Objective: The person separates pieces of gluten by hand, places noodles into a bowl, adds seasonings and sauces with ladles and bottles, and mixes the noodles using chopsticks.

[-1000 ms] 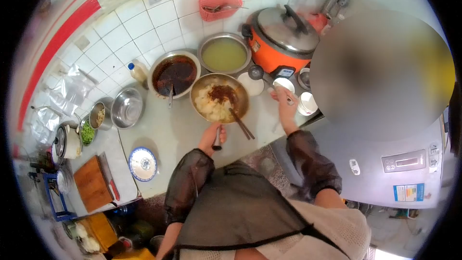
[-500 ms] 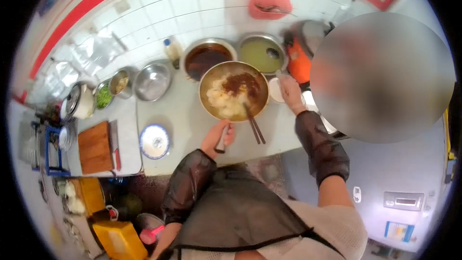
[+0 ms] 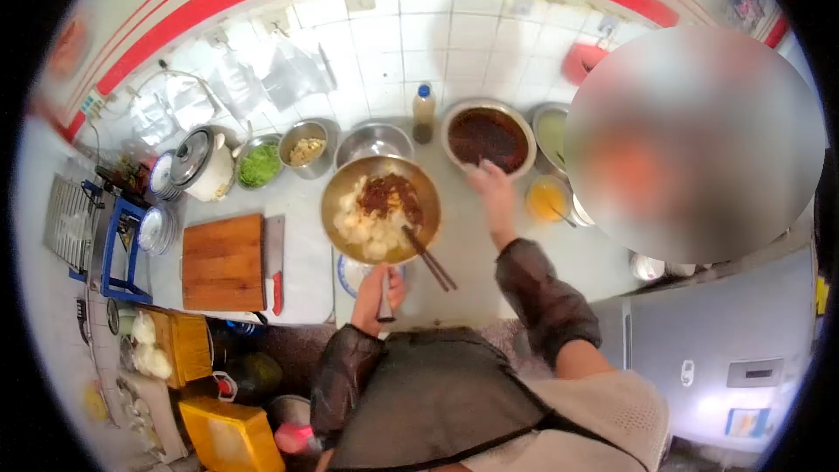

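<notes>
My left hand (image 3: 379,290) is wrapped round the handle of a metal pan (image 3: 327,218), which is raised over the counter. Pale chunks (image 3: 367,225) lie in it beneath a heap of dark red-brown sauce (image 3: 391,196). Dark chopsticks (image 3: 430,260) rest in the pan, their ends poking out over its front right rim. At the front rim of a steel basin (image 3: 530,142) of dark red sauce is my right hand (image 3: 495,188). Its fingers are blurred, so whether they hold anything cannot be made out. Beside it stands a small bowl of yellow liquid (image 3: 546,198) with a spoon.
A plate (image 3: 349,274) lies partly under the pan. Behind stand an empty steel bowl (image 3: 377,138), a bottle (image 3: 424,114), chopped greens (image 3: 260,164) and a rice cooker (image 3: 203,163). To the left, a cutting board (image 3: 223,262) lies beside a cleaver (image 3: 274,258). A blurred patch covers the right.
The view has swung right to left. My left hand has carried the pan leftward, over the plate. My right hand has moved from the small bowl to the dark sauce basin.
</notes>
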Demonstrator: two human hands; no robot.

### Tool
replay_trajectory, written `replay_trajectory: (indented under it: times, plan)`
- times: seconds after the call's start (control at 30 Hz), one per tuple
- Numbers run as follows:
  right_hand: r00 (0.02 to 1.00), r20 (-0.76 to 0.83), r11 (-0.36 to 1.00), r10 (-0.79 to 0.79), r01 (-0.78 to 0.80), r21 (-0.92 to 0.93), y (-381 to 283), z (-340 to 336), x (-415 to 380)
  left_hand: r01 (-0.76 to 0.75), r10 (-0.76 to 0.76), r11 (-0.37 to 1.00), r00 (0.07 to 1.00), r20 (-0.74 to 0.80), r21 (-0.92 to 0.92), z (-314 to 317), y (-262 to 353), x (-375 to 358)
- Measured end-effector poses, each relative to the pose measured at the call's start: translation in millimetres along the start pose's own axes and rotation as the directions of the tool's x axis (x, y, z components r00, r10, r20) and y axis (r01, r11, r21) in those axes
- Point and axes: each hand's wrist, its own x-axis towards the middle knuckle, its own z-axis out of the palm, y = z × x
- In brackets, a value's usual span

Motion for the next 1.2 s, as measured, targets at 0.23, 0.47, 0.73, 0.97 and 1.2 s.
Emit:
replay_trajectory:
  times: [0.23,0.47,0.73,0.97,1.2]
  plan:
    - [0.946,-0.284,0.753,-0.154,-0.074,-0.654,121,141,179,-0.132,0.122,0.981,0.989,-0.082,-0.143,-27,36,5]
    - [0.972,0.136,0.735,-0.193,0.235,-0.636,59,158,181,-0.223,0.208,0.971,0.965,-0.160,-0.086,-41,45,11]
    - [0.319,0.945,0.001,-0.073,0.948,-0.319,-18,163,112,-0.254,0.237,0.962,0.958,-0.158,-0.098,-50,28,7]
    - [0.045,0.991,-0.257,0.124,0.966,-0.012,-50,165,74,-0.247,0.233,0.961,0.965,-0.122,-0.122,-47,17,-5]
    - [0.057,0.990,-0.251,0.132,0.968,-0.022,-47,158,74,-0.252,0.237,0.960,0.963,-0.132,-0.120,-44,13,-9]
